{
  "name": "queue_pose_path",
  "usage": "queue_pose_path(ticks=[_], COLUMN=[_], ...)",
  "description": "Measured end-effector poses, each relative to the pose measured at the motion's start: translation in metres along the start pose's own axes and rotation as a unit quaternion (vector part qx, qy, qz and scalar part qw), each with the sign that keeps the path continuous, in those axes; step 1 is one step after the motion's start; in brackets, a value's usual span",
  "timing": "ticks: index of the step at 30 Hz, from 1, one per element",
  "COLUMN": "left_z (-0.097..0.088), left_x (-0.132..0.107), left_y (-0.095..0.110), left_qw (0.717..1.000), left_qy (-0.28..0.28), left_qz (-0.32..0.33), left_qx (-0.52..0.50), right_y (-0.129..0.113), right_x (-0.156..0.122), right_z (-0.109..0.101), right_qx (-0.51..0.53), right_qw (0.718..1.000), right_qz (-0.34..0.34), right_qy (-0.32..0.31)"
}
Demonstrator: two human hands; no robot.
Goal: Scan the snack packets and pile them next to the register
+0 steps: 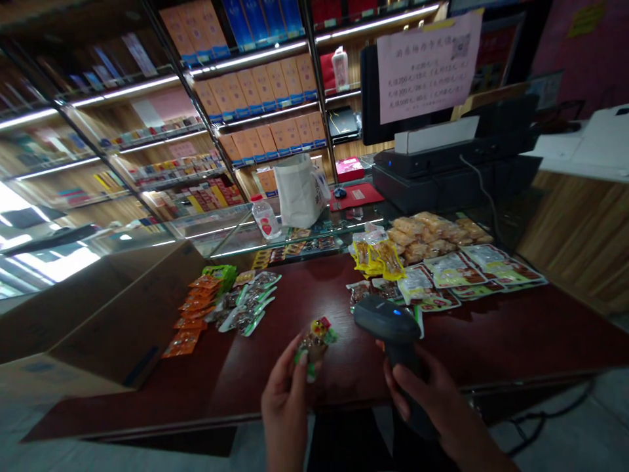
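My left hand (286, 388) pinches a small snack packet (316, 345) with green and yellow-red printing, held just above the dark red counter (275, 377). In my right hand (428, 388) is a dark barcode scanner (388, 322), gripped by its handle, with a blue light glowing on top. The scanner head points left toward the packet, with a gap between them. Behind the scanner lie brown-filled snack packets (361, 290), partly covered by it. To the left of my left hand are clear-and-green snack packets (248, 303) and a row of orange packets (189, 314).
An open cardboard box (122, 321) stands at the left. Yellow packets (378, 257), bagged tan snacks (425, 235) and flat white-green packs (484, 265) lie at the right. A white bag (297, 193), a bottle (265, 217) and a register (452, 174) are behind.
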State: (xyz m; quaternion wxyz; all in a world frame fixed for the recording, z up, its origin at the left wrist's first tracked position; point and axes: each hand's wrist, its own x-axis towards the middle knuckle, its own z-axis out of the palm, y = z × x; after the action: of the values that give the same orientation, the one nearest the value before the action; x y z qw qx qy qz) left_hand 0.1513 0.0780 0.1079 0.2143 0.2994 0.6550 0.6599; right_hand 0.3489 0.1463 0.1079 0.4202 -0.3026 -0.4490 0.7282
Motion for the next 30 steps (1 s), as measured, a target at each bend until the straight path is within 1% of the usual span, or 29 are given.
queue_pose_path(ticks=[2, 4, 6, 8, 10, 11, 12, 13, 14, 15, 16, 17, 18, 20, 22, 26, 28, 30], left_z=[0.018, 0.030, 0.036, 0.038, 0.037, 0.037, 0.036, 0.035, 0.035, 0.035, 0.035, 0.036, 0.037, 0.038, 0.041, 0.048, 0.051, 0.054], left_x=[-0.014, -0.026, -0.036, -0.043, -0.045, -0.045, -0.044, -0.042, -0.041, -0.039, -0.038, -0.038, -0.037, -0.037, -0.037, -0.036, -0.036, -0.035], left_y=[0.003, 0.007, 0.010, 0.011, 0.009, 0.008, 0.007, 0.006, 0.005, 0.004, 0.004, 0.003, 0.002, 0.000, -0.003, -0.008, -0.010, -0.010], left_qw=[0.990, 0.974, 0.963, 0.960, 0.964, 0.965, 0.962, 0.952, 0.933, 0.910, 0.887, 0.868, 0.855, 0.842, 0.843, 0.869, 0.865, 0.853], left_qy=[-0.052, -0.109, -0.159, -0.206, -0.242, -0.255, -0.267, -0.280, -0.294, -0.308, -0.319, -0.324, -0.321, -0.302, -0.273, -0.198, -0.184, -0.188], left_qz=[-0.087, -0.133, -0.141, -0.123, -0.067, -0.017, 0.048, 0.126, 0.204, 0.273, 0.328, 0.368, 0.396, 0.435, 0.451, 0.445, 0.458, 0.475], left_qx=[-0.094, -0.148, -0.165, -0.143, -0.090, -0.058, -0.026, 0.004, 0.030, 0.051, 0.067, 0.079, 0.090, 0.105, 0.109, 0.088, 0.088, 0.102], right_y=[-0.001, -0.003, -0.004, -0.006, -0.008, -0.009, -0.009, -0.010, -0.010, -0.010, -0.009, -0.009, -0.008, -0.007, -0.005, -0.003, -0.001, 0.002], right_x=[-0.002, -0.004, -0.005, -0.006, -0.007, -0.007, -0.007, -0.007, -0.007, -0.007, -0.006, -0.006, -0.005, -0.004, -0.003, -0.001, 0.001, 0.002], right_z=[0.006, 0.008, 0.008, 0.006, 0.003, 0.002, 0.002, 0.002, 0.001, 0.002, 0.002, 0.002, 0.002, 0.001, 0.001, 0.000, -0.001, -0.003], right_qx=[-0.010, -0.008, -0.004, -0.002, -0.001, -0.003, -0.005, -0.008, -0.009, -0.007, -0.001, 0.004, 0.006, 0.002, 0.002, 0.037, 0.061, 0.069], right_qw=[1.000, 1.000, 1.000, 0.999, 0.999, 0.998, 0.998, 0.998, 0.998, 0.997, 0.997, 0.996, 0.995, 0.994, 0.994, 0.994, 0.993, 0.992], right_qz=[0.005, 0.004, -0.004, -0.014, -0.019, -0.019, -0.017, -0.015, -0.011, -0.005, -0.002, -0.001, 0.001, 0.004, 0.009, 0.024, 0.023, 0.020], right_qy=[-0.003, -0.003, 0.010, 0.032, 0.049, 0.054, 0.060, 0.064, 0.068, 0.074, 0.081, 0.088, 0.096, 0.107, 0.107, 0.100, 0.101, 0.105])
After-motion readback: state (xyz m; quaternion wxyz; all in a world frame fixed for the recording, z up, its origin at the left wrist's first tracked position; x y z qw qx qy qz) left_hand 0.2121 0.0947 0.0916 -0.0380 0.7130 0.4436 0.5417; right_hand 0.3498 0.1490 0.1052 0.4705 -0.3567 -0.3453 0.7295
